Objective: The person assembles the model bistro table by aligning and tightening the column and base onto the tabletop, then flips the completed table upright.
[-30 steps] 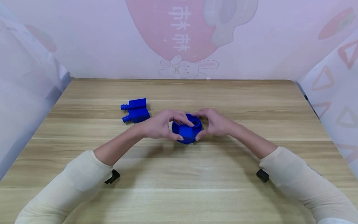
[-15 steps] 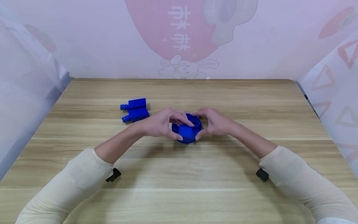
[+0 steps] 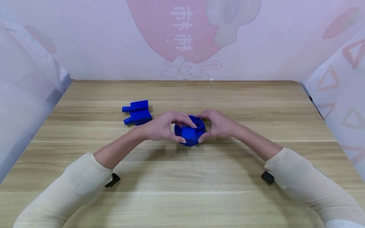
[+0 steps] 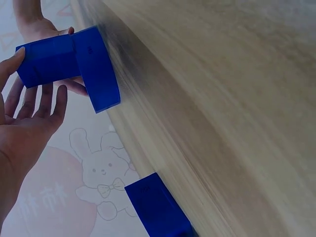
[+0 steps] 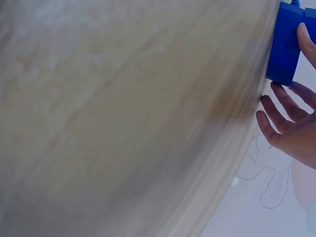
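Note:
A round blue base (image 3: 190, 143) with a raised ring inside sits on the table in the middle of the head view. An angular blue block (image 3: 188, 133) stands upright in it. My left hand (image 3: 162, 126) grips this block, thumb on the near side and fingers on the far side. With thumb and fingers spread around the base's right side, my right hand (image 3: 219, 124) holds its rim. In the left wrist view the block (image 4: 49, 59) joins straight onto the base (image 4: 96, 69). The block's lower end is hidden inside the base.
Two more blue blocks, a far one (image 3: 139, 105) and a near one (image 3: 141, 117), lie side by side left of the base, their ribbed pegs pointing left. The wooden table (image 3: 182, 177) ends at a printed backdrop (image 3: 99, 41).

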A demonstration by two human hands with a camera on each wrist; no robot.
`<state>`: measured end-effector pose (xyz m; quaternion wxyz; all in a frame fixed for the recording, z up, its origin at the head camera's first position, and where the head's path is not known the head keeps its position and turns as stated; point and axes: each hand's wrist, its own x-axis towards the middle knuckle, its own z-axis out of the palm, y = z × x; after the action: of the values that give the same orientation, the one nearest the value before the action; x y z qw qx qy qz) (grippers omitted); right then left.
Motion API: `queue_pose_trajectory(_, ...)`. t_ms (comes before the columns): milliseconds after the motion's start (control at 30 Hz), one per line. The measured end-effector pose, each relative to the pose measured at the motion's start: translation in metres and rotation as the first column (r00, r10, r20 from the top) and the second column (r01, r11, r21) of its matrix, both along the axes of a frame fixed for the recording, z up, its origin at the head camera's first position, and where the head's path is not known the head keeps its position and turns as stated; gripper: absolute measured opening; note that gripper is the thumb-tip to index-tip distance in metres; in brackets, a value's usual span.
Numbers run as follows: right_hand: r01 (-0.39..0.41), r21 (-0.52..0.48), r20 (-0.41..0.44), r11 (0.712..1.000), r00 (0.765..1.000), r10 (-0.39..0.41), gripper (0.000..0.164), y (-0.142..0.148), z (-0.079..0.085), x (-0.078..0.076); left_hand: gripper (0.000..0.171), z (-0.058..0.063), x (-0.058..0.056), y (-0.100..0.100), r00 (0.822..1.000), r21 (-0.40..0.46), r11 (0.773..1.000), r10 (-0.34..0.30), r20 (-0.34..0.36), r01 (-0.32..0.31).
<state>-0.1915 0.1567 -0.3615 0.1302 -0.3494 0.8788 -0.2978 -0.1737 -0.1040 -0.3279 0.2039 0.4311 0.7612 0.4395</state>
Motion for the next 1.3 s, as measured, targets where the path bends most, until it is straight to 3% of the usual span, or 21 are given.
queue_pose_trajectory(200, -0.018, -0.007, -0.026, 1.0, 1.0, 0.018, 0.098, 0.002, 0.0, 0.001, 0.061, 0.001, 0.004, -0.01, 0.997, -0.029, 0.997, 0.072, 0.021, -0.072)
queue_pose_trajectory(367, -0.016, -0.098, -0.017, 0.995, 1.0, 0.015, 0.096, 0.006, 0.01, 0.007, 0.053, -0.001, 0.0, -0.026, 0.983, -0.044, 0.982, 0.18, -0.018, -0.181)
queue_pose_trajectory(533, -0.031, -0.181, -0.022, 0.983, 0.999, 0.027, 0.088, 0.006, 0.021, 0.013, 0.04, -0.003, -0.009, -0.043, 0.942, -0.059, 0.946, 0.309, -0.129, -0.318)
queue_pose_trajectory(800, -0.094, -0.302, -0.104, 0.949, 0.992, 0.065, 0.062, -0.002, 0.021, 0.022, 0.035, -0.001, -0.022, -0.062, 0.864, -0.147, 0.878, 0.397, -0.31, -0.456)
queue_pose_trajectory(967, -0.116, -0.318, -0.141, 0.941, 0.987, 0.074, 0.049, -0.009, 0.02, 0.028, 0.035, -0.003, -0.027, -0.071, 0.814, -0.241, 0.814, 0.406, -0.415, -0.529)
queue_pose_trajectory(1167, -0.102, -0.296, -0.142, 0.95, 0.988, 0.062, 0.041, -0.012, 0.019, 0.032, 0.038, -0.008, -0.031, -0.078, 0.793, -0.355, 0.746, 0.367, -0.487, -0.563)
queue_pose_trajectory(1300, -0.104, -0.293, -0.154, 0.95, 0.986, 0.061, 0.037, -0.012, 0.019, 0.032, 0.042, -0.01, -0.033, -0.082, 0.789, -0.394, 0.721, 0.344, -0.509, -0.569)
